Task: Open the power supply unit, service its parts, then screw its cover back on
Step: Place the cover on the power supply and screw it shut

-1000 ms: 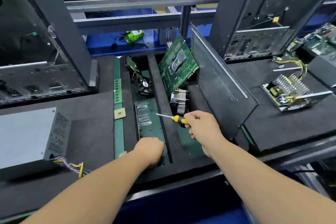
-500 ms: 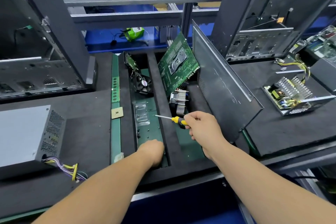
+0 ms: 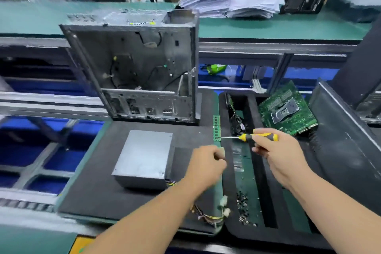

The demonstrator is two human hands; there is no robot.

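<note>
The power supply unit (image 3: 144,155) was dull grey sheet metal, smooth and faintly brushed, lying on a matt black foam surface (image 3: 88,196). The screwdriver (image 3: 249,136) had a glossy yellow-and-black plastic handle and a bright steel shaft. The open computer case (image 3: 144,68) was bare, scuffed metal. Behind it lay white paper stacks (image 3: 228,4).

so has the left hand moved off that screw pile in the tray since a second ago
Yes. The left hand has come up away from the loose screws in the tray slot and now hangs toward the power supply unit.
</note>
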